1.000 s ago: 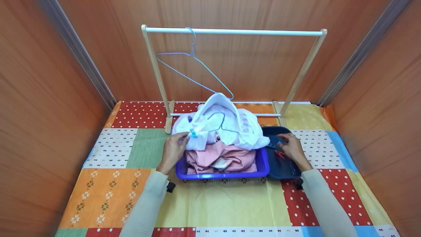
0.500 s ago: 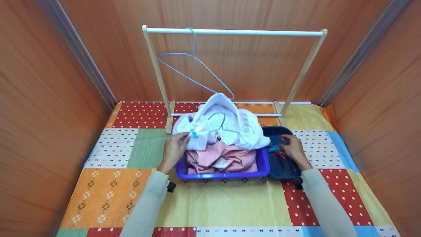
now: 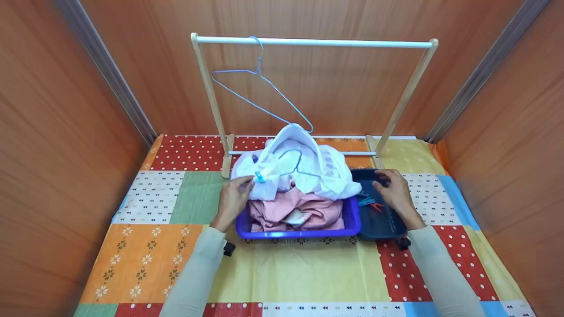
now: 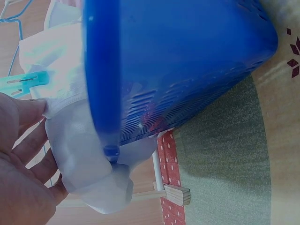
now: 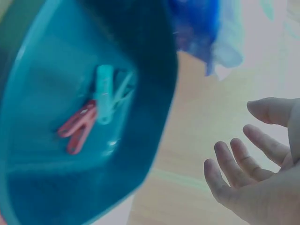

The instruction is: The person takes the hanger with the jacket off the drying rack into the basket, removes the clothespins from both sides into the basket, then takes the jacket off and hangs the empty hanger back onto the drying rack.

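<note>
My left hand (image 3: 232,200) pinches the edge of a white garment (image 4: 77,140) between thumb and fingers. Right beside the fingertips, a turquoise clothespin (image 3: 259,177) clips that cloth. The garment, with a collar-like band standing up, lies heaped over a purple-blue basket (image 3: 299,235); a hanger (image 3: 298,164) sits in it. Pink cloth (image 3: 304,209) fills the front of the basket. Over the dark tray (image 3: 387,226) on the right, my right hand (image 5: 255,173) holds nothing, fingers spread. Inside the tray lie a red clothespin (image 5: 78,125) and a couple of blue-green clothespins (image 5: 104,93).
Behind the basket stands a drying rack with a white top rail (image 3: 343,42) and wooden legs. An empty blue wire hanger (image 3: 264,94) hangs from its left part. Wooden panels (image 3: 506,132) enclose the patchwork tablecloth (image 3: 308,273) on the left, right and back.
My right hand was down among the clothespins in the tray; it has drawn back to the right and its fingers have spread. The blue-green clothespins show more plainly. My left hand stays put.
</note>
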The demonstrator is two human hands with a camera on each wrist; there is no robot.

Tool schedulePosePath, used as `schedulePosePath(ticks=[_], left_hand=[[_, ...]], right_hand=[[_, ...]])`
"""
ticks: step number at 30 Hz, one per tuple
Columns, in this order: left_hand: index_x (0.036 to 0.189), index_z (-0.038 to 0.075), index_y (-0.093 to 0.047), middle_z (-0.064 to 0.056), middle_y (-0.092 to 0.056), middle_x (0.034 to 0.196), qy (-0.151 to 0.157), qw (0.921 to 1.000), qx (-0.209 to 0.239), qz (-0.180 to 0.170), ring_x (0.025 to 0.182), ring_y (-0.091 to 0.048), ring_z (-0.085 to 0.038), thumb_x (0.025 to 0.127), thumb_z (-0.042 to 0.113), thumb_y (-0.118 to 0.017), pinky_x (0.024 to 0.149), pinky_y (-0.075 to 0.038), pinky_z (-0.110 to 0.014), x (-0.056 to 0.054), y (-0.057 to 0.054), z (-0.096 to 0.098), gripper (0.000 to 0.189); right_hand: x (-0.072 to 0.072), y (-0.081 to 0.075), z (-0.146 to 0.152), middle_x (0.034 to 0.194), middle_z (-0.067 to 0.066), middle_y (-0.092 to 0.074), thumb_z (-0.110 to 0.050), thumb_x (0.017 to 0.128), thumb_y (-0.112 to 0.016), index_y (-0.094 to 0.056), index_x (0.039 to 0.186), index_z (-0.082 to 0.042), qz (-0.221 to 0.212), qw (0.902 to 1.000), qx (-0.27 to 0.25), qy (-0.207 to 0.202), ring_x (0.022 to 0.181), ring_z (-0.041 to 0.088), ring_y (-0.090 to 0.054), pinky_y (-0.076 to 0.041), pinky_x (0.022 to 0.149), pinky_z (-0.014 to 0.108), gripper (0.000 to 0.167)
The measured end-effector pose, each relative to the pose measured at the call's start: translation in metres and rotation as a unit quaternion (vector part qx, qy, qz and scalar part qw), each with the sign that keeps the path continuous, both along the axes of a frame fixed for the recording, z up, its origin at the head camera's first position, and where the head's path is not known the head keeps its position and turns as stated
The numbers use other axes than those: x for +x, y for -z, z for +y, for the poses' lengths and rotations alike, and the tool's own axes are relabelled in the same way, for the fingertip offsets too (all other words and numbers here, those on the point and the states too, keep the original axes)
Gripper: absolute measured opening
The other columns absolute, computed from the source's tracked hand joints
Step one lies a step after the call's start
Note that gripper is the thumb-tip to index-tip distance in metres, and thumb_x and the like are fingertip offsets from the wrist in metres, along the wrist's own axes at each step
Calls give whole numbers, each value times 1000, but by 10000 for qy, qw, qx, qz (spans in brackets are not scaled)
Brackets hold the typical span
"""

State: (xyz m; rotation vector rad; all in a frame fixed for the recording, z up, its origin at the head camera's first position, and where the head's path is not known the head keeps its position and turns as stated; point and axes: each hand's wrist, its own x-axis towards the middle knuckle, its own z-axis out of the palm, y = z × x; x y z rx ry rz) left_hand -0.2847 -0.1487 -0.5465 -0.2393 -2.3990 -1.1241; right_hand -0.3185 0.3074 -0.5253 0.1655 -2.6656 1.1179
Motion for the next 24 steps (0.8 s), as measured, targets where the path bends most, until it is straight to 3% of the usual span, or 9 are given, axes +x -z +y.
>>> schedulePosePath(ticks=[11, 18, 24], left_hand=[[109, 7, -75, -11, -75, 106, 12, 10000, 19, -21, 101, -71, -27, 92, 13, -69, 88, -56, -44, -1, 1, 0, 20], [106, 6, -76, -12, -76, 103, -32, 9999, -63, 73, 98, -72, -28, 91, 13, -70, 86, -56, -44, -2, 0, 1, 18], [103, 6, -77, -12, -76, 99, -152, 9997, -193, 66, 93, -72, -28, 91, 14, -70, 81, -57, -45, 0, -1, 2, 16]], right_hand=[[25, -35, -37, 123, 16, -60, -11, 90, -69, -65, 121, -2, 735, 9965, -89, -392, 114, 34, -59, -47, 100, 51, 32], [38, -48, -68, 110, 16, -66, -6, 87, -71, -70, 113, -2, 1442, 9862, -21, -810, 103, 32, -63, -49, 91, 43, 27], [46, -51, -98, 105, 12, -70, -6, 86, -72, -72, 110, -4, 1724, 9761, -63, -1324, 95, 29, -65, -52, 82, 45, 24]])
